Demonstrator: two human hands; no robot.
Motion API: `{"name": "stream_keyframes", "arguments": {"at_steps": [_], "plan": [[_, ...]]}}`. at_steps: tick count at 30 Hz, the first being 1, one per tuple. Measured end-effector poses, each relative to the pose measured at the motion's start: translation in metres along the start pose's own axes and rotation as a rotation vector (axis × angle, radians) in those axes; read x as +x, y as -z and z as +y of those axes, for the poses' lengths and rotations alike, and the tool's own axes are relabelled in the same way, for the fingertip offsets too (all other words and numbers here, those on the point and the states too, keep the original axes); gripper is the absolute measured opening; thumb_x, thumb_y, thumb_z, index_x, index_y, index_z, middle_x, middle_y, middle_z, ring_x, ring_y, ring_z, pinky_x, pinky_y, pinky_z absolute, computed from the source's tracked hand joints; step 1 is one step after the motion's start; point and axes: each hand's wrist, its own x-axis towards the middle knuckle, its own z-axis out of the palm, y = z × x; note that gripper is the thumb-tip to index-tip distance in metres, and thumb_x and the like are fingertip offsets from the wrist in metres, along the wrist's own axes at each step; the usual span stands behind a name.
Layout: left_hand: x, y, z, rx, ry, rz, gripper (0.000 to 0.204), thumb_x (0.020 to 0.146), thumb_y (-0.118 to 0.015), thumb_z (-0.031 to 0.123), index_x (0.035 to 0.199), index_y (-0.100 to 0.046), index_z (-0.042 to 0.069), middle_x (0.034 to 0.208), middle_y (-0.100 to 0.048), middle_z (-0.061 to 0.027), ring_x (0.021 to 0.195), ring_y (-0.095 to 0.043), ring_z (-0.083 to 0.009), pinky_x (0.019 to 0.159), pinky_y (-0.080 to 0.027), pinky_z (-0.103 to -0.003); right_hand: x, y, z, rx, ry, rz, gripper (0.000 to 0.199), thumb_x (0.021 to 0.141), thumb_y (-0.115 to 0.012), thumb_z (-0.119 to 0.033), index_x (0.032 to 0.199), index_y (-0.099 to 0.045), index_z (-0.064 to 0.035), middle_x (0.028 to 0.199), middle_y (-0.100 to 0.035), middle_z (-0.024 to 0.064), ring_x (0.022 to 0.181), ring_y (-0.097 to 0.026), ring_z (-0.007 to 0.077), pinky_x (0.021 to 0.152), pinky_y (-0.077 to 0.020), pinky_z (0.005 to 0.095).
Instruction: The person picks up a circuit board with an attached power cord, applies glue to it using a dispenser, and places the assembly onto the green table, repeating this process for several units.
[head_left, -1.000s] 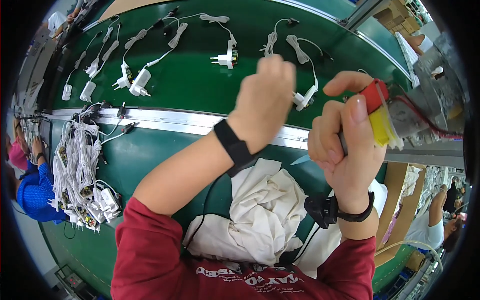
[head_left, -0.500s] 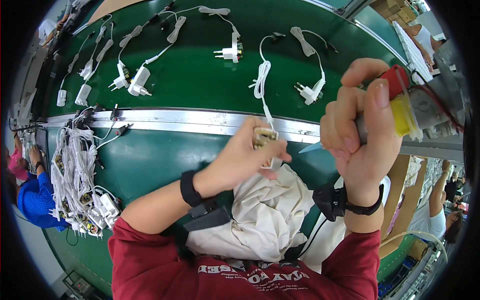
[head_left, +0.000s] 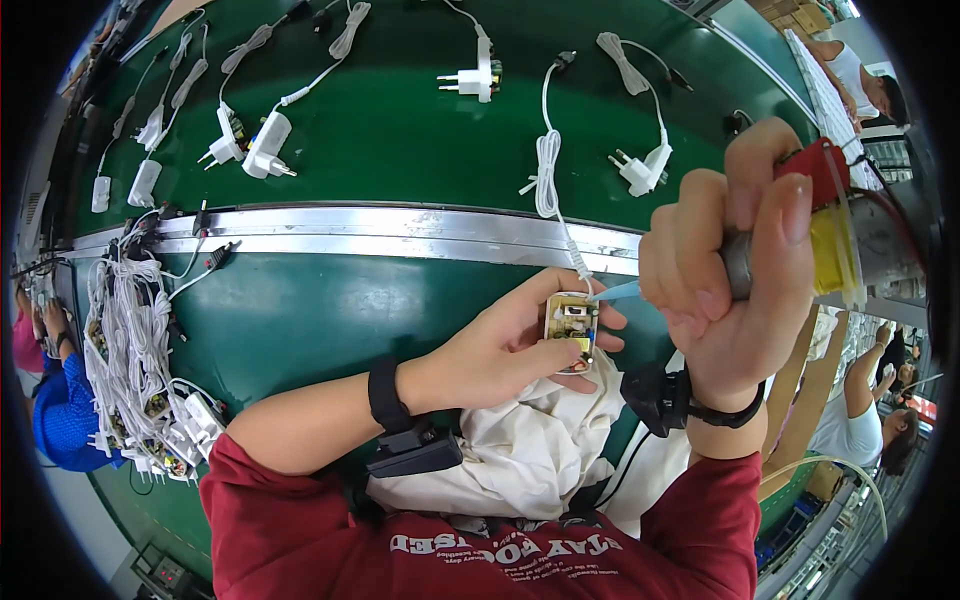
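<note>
An open white power adapter (head_left: 571,325) lies across the fingers of my left hand (head_left: 520,335), circuit board facing up, my thumb on its near end. From its far end a white cable (head_left: 547,175) runs over the metal rail onto the green belt. In my right hand (head_left: 725,250) is a grey cylindrical dispensing gun (head_left: 738,265) with a red part (head_left: 812,170), yellow wrapping and a pale blue conical nozzle (head_left: 622,291). The nozzle tip meets the board's far right corner; whether it touches cannot be made out.
Several white plug adapters (head_left: 268,146) with bundled cables lie on the green belt (head_left: 380,130) beyond the metal rail (head_left: 350,222). A heap of corded adapters (head_left: 140,350) lies at left. White cloth (head_left: 530,450) bunches under my left hand. Other people work at both sides.
My left hand has moved slightly right and turned the adapter so its board faces up. The nozzle, apart from the adapter before, is now at the board's far right corner.
</note>
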Motion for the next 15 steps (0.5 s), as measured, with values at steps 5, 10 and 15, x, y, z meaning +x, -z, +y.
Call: {"name": "stream_keyframes", "arguments": {"at_steps": [5,10,15], "plan": [[0.000,0.001,0.001,-0.003,-0.006,-0.006,0.043,0.089,-0.044,-0.002,0.129,-0.031,0.006,0.125,-0.046,-0.0124,0.115,-0.050,-0.0212,0.087,-0.052,-0.037,-0.001,0.000,0.002,-0.022,0.020,-0.012,0.033,0.098,-0.030,-0.041,0.091,-0.036,-0.0093,0.048,-0.032,-0.0032,0.035,-0.026,0.0052,0.036,-0.0229,0.0213],[0.000,0.004,-0.001,-0.042,0.003,-0.008,0.041,0.090,-0.044,-0.001,0.128,-0.031,0.006,0.125,-0.046,-0.0126,0.115,-0.050,-0.0218,0.087,-0.051,-0.038,0.003,0.007,-0.004,-0.231,0.088,-0.105,0.033,0.098,-0.030,-0.041,0.092,-0.035,-0.0090,0.048,-0.033,-0.0033,0.035,-0.026,0.0056,0.036,-0.0234,0.0215],[0.001,0.008,0.008,-0.186,-0.017,0.130,0.038,0.091,-0.041,0.001,0.127,-0.033,0.005,0.125,-0.046,-0.0144,0.116,-0.050,-0.0244,0.088,-0.051,-0.041,-0.007,-0.002,-0.013,-0.253,-0.016,-0.069,0.034,0.098,-0.030,-0.042,0.092,-0.034,-0.0091,0.048,-0.034,-0.0032,0.035,-0.027,0.0059,0.036,-0.0238,0.0216]]}}
